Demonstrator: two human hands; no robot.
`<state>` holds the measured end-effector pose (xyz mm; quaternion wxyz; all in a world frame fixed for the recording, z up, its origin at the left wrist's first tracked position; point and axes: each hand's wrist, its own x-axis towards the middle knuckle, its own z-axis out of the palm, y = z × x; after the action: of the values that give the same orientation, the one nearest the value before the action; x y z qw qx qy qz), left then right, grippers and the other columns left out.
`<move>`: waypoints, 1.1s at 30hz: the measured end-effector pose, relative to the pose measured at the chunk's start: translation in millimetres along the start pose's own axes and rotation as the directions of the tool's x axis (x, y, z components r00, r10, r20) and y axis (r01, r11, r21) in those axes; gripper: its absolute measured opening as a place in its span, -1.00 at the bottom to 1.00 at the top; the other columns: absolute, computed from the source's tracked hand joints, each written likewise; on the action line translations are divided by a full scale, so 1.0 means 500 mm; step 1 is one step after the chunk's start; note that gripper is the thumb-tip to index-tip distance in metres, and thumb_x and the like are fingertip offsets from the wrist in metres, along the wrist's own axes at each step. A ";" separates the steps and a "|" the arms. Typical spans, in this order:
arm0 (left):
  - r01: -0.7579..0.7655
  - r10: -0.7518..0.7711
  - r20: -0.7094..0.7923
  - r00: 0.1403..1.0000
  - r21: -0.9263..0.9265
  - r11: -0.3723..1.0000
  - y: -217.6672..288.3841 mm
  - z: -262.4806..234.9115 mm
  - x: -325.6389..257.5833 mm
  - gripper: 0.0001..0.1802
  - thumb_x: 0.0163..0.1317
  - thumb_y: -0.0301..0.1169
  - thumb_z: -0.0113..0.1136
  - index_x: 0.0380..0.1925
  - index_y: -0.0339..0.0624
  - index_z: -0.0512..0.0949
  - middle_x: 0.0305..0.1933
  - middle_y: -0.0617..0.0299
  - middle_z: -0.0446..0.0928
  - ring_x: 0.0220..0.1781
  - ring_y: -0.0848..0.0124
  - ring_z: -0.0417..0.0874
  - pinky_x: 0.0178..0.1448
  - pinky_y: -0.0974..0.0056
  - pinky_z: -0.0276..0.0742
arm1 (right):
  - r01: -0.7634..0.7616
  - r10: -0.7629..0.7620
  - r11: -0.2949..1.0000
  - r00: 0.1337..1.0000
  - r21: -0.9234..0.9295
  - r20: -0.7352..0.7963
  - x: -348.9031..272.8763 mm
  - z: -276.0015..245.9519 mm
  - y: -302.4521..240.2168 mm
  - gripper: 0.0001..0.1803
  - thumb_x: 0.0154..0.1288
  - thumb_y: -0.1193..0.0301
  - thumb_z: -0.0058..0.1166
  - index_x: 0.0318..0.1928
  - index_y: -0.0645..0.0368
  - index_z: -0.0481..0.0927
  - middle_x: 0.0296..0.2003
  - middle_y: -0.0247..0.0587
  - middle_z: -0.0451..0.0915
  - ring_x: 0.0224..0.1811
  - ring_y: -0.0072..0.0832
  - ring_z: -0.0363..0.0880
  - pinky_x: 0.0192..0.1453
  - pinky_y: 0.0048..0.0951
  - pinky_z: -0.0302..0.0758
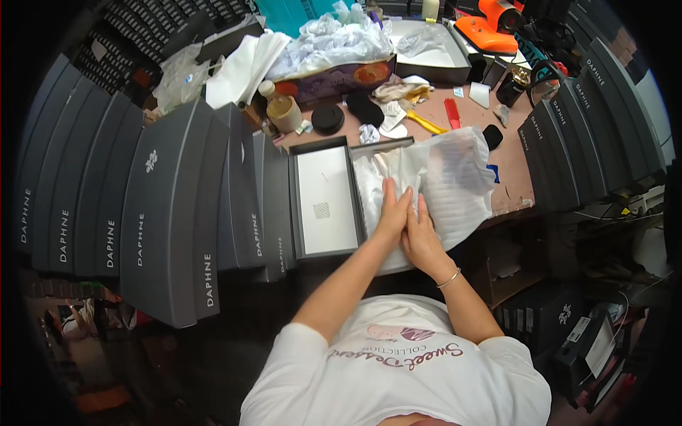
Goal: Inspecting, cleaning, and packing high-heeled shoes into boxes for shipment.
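A sheet of thin white wrapping, like packing foam or tissue (458, 177), lies over a dark shoebox part (383, 145), of which only the far rim shows. My left hand (392, 213) rests on the wrapping with its fingers stretched out. Close against it, my right hand (424, 240) also lies on the wrapping, fingers extended and side by side. Whatever is beneath the wrapping is hidden. To the left of my hands, an open dark box part (323, 195) lies with its white inside facing up.
Dark grey shoeboxes (167, 206) stand in a row at the left, with more boxes (568, 142) at the right. Farther back are a bottle (282, 110), a round black tin (327, 119), a yellow-handled tool (426, 122), a red comb (452, 113) and an orange tape dispenser (490, 28).
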<state>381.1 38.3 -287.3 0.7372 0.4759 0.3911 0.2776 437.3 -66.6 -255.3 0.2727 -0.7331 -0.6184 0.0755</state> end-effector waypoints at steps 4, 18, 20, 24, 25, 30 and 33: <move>-0.003 0.009 -0.035 0.999 0.147 0.989 -0.031 0.000 0.033 -0.14 0.30 -0.36 0.10 0.45 -0.25 -0.17 0.53 -0.19 -0.20 0.55 0.04 -0.07 0.50 0.14 -0.02 | 0.066 -0.168 0.944 0.939 0.323 0.299 -0.031 -0.123 -0.049 -0.62 0.24 0.51 0.05 0.06 0.40 0.46 -0.01 0.21 0.47 -0.03 0.05 0.51 0.06 -0.21 0.48; 0.005 0.076 -0.053 0.996 0.846 0.533 0.016 -0.211 -0.152 -0.48 0.24 -0.37 0.11 0.17 -0.31 0.29 -0.16 -0.07 0.55 -0.11 0.07 0.62 0.04 0.12 0.50 | 0.259 -0.274 0.955 0.957 0.144 0.096 0.105 0.008 0.169 -0.16 0.08 0.21 0.28 0.34 0.15 0.20 0.27 0.15 0.25 0.34 -0.11 0.23 0.41 -0.16 0.18; -0.230 0.401 -0.160 0.902 0.608 0.760 0.020 -0.211 -0.154 -0.49 0.23 -0.41 0.07 0.18 -0.33 0.30 -0.10 -0.08 0.52 -0.05 0.03 0.57 0.08 0.09 0.48 | 0.269 -0.296 0.951 0.934 0.151 0.201 0.144 -0.041 0.003 0.19 -0.14 0.07 0.43 0.46 0.00 -0.02 0.40 0.22 0.02 0.45 0.05 0.01 0.46 0.00 0.04; -0.590 0.664 0.186 0.724 0.666 0.457 0.148 -0.158 -0.244 -0.52 0.17 -0.49 0.13 0.13 -0.32 0.37 0.06 -0.08 0.45 0.11 0.02 0.46 0.23 0.07 0.40 | 0.324 -0.194 0.930 0.836 -0.176 0.513 0.150 -0.012 -0.026 0.33 -0.31 -0.07 0.48 0.47 -0.12 -0.05 0.40 0.27 0.00 0.45 0.15 0.00 0.40 0.25 -0.01; -0.654 0.644 0.343 0.684 0.680 0.333 0.159 -0.144 -0.263 -0.53 0.16 -0.48 0.16 0.10 -0.32 0.39 0.08 -0.07 0.44 0.13 0.04 0.46 0.26 0.08 0.38 | 0.338 -0.159 0.914 0.806 -0.223 0.570 0.160 -0.015 -0.035 0.32 -0.28 -0.07 0.47 0.47 -0.12 -0.05 0.40 0.27 0.01 0.45 0.14 0.02 0.40 0.25 0.01; -0.546 0.257 0.512 0.820 0.834 0.079 0.072 -0.108 -0.268 -0.65 0.19 -0.21 0.21 -0.21 -0.31 0.55 -0.22 -0.01 0.55 0.00 0.09 0.53 0.39 -0.16 0.12 | -0.050 -0.043 0.990 0.777 0.129 0.628 0.262 -0.022 -0.015 -0.47 0.21 0.26 0.13 0.20 0.02 0.42 0.22 0.13 0.34 0.32 0.03 0.25 0.29 0.20 0.20; -0.555 0.139 0.556 0.820 0.830 -0.045 0.037 -0.094 -0.271 -0.55 0.20 -0.06 0.18 -0.36 -0.32 0.59 -0.43 -0.02 0.58 -0.09 0.09 0.57 0.43 -0.22 0.01 | 0.406 -0.371 0.879 0.912 -0.248 0.177 0.230 0.054 -0.001 -0.54 0.22 0.27 0.08 0.13 0.10 0.46 0.12 0.06 0.43 0.29 -0.05 0.30 0.29 0.19 0.20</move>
<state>267.8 -37.7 -239.4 0.1638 0.9621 0.2147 0.0393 450.5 50.6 -251.9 0.1370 -0.6187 -0.7732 -0.0236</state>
